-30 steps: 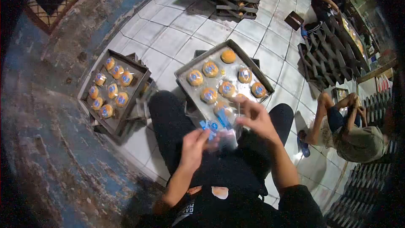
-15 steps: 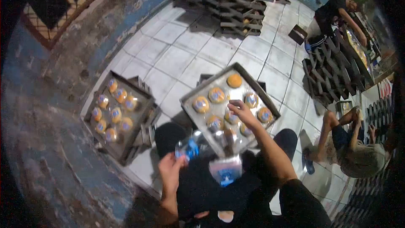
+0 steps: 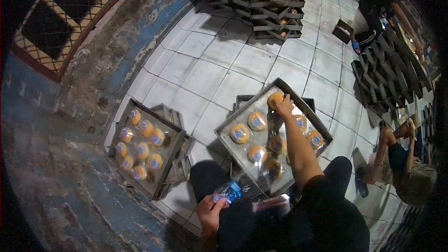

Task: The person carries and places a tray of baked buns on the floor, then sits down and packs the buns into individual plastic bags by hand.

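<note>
My left hand pinches a clear plastic bag with blue print between thumb and fingers, low over my lap. My right arm reaches across a metal tray. At its far corner, the fingers of my right hand close around an unwrapped round bun. Other buns in this tray, such as one bun near the left side, sit in clear wrappers with blue print. My forearm hides part of the tray. A stack of clear bags lies on my lap.
On the left, a second tray holds several wrapped buns on stacked trays. Tall stacks of dark trays stand at the back. More stacked trays and two people, one a person seated low, are on the right. A peeling wall runs along the left.
My right hand has moved from above the middle of the tray to its far corner and taken hold of the bare bun. My left hand still holds the bag. The view has shifted.
</note>
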Action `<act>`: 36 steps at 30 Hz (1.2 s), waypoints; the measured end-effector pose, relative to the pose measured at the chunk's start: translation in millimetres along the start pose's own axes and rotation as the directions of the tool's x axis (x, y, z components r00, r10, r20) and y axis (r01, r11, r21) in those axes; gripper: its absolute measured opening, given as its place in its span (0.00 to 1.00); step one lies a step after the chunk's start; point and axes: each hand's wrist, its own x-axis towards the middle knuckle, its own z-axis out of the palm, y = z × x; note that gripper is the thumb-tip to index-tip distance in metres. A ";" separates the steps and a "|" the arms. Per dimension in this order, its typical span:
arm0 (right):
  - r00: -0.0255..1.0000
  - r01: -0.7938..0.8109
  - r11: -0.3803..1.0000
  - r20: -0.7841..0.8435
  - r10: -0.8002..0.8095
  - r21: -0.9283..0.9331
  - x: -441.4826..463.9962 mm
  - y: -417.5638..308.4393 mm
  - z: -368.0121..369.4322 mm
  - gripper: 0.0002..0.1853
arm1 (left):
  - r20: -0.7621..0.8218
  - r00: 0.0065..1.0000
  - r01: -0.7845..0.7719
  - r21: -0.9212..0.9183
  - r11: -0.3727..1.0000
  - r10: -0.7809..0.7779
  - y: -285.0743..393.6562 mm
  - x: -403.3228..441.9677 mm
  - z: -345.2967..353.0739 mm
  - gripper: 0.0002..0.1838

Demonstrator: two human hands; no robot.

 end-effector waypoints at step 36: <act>0.061 0.695 0.475 0.614 -0.787 0.540 -402.6 -187.5 -366.5 0.36 | 0.868 0.475 0.017 0.156 0.988 -0.145 78.0 -87.3 -1.8 0.33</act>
